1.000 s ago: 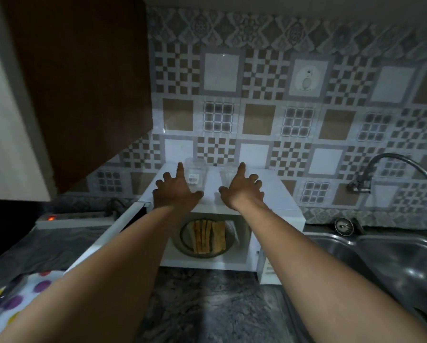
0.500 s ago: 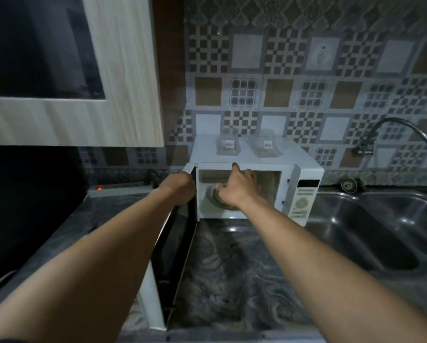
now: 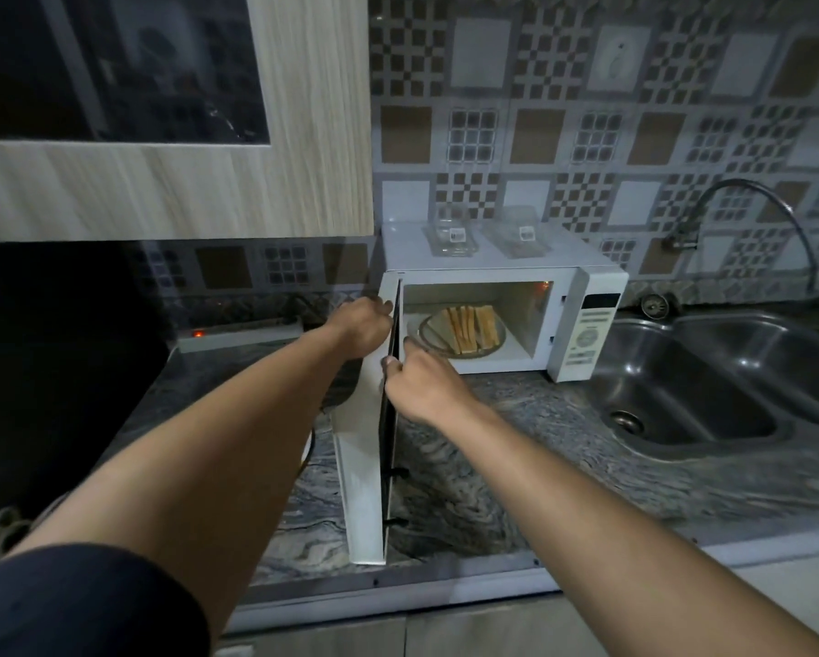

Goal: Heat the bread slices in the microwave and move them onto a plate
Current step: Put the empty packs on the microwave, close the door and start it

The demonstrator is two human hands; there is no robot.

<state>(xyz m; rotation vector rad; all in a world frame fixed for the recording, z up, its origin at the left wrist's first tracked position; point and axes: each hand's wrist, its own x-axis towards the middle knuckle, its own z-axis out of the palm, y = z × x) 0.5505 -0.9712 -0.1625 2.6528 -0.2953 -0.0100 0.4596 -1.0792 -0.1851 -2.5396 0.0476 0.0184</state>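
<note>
A white microwave (image 3: 588, 334) stands on the counter against the tiled wall, its door (image 3: 367, 462) swung wide open toward me. Inside, several bread slices (image 3: 471, 327) lie on a glass plate (image 3: 426, 331), lit by the oven lamp. My left hand (image 3: 358, 327) grips the door's top edge from the outer side. My right hand (image 3: 422, 379) is curled at the door's inner edge, thumb on the rim, just in front of the cavity opening.
Two clear plastic containers (image 3: 450, 237) rest on the microwave top. A steel double sink (image 3: 711, 386) with a curved tap (image 3: 749, 220) lies to the right. A wall cabinet (image 3: 170, 116) hangs low on the left. A power strip (image 3: 239, 334) sits behind the door.
My right hand has pulled back from the cavity to the door's inner edge, uncovering the bread. The door stands open and my left hand stays on its top.
</note>
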